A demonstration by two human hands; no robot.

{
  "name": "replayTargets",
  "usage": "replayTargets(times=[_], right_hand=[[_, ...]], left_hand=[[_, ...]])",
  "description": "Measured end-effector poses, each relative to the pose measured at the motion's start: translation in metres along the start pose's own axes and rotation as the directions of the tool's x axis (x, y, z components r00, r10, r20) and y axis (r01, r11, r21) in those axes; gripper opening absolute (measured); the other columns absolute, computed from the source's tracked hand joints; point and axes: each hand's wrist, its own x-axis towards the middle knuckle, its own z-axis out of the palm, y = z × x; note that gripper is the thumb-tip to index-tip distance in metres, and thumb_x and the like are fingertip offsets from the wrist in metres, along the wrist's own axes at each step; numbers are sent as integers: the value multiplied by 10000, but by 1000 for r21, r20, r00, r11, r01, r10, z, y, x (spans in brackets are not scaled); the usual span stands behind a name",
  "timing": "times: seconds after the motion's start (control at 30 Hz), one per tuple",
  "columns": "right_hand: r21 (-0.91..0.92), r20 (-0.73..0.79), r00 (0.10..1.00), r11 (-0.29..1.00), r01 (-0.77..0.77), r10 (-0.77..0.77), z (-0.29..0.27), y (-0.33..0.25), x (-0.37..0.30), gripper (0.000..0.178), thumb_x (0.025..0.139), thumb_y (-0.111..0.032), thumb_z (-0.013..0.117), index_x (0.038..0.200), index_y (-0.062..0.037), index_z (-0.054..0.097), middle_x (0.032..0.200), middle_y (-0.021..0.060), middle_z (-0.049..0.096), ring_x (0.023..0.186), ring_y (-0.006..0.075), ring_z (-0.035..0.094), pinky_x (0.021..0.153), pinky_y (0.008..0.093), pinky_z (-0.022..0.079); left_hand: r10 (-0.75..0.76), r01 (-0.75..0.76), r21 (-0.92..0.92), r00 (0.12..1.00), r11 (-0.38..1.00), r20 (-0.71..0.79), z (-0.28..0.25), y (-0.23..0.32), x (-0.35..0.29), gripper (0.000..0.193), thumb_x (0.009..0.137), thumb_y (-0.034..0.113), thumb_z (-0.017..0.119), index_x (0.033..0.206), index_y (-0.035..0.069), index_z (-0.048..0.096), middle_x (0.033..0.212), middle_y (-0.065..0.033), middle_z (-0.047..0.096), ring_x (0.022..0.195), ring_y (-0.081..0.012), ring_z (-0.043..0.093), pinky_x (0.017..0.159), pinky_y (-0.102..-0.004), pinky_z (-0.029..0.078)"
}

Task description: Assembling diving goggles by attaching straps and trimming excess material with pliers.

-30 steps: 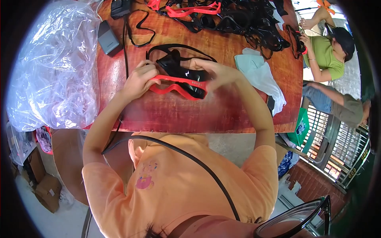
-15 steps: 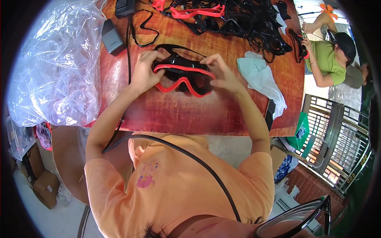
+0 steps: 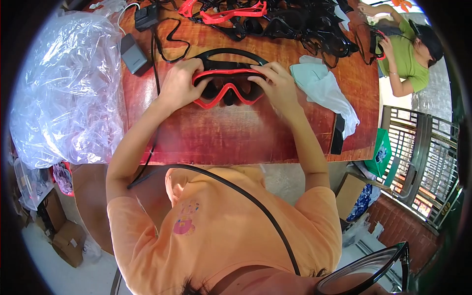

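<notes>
A diving mask (image 3: pixel 229 94) with a red frame, dark lenses and a black skirt and strap is held level over the table, its strap looping away from me. My left hand (image 3: pixel 181 84) is closed on the mask's left end, thumb on the near side of the frame. At the opposite end my right hand (image 3: pixel 279 87) grips it too, fingers along the upper rim and thumb by the lens. Farther back lies a pile of black masks (image 3: pixel 295 27), with a red frame (image 3: pixel 236 14) among them.
Clear plastic bags (image 3: pixel 66 88) cover the wooden table's (image 3: pixel 221 135) left side. A grey power bank (image 3: pixel 134 55) and black cable lie beside them. White and pale green cloths (image 3: pixel 324 91) rest at the right, near a flat black object (image 3: pixel 338 133). A co-worker in green (image 3: pixel 412 59) handles another mask.
The mask has turned more level and moved slightly away from me. My right hand has gone from spread fingers near its end to gripping the rim.
</notes>
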Motion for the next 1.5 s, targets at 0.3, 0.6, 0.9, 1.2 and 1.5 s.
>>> replayTargets(times=[0.3,0.6,0.9,1.2,1.5], right_hand=[[-80,-52,992,991,111,-116,8,5,-10,458,793,3,687,1231,-119,629,927,141,592,829,306,609,716,359,502],[-227,-9,985,960,165,-172,13,10,-10,366,854,-145,657,1214,-97,620,926,98,571,821,275,611,689,364,506],[-152,-20,989,978,141,-146,10,-4,-10,193,875,-187,630,1035,-84,663,870,78,548,750,270,585,655,370,465],[-28,102,986,991,134,-130,-1,-13,-13,275,838,-53,580,1101,-69,657,899,82,563,803,277,600,695,369,485],[-75,-53,992,991,114,-118,0,-14,-5,162,860,-128,666,1013,-77,685,863,71,597,737,250,614,637,343,495]], left_hand=[[167,-172,76,983,982,72,-13,14,7,212,690,63,669,862,57,545,712,-152,544,720,-361,590,620,-447,476],[222,-425,434,868,794,444,-32,28,10,220,901,205,593,928,-7,542,756,-123,571,656,-303,630,574,-391,503],[109,-283,426,915,859,388,-27,27,12,264,912,196,584,1037,-35,555,786,-162,626,659,-328,639,565,-415,504],[75,-156,129,873,979,482,-40,22,8,374,872,97,605,1228,3,537,970,-203,550,892,-405,580,766,-459,470],[-17,-148,297,872,943,489,-34,24,17,274,891,98,558,1123,-44,593,959,-192,569,893,-360,584,770,-410,491]])
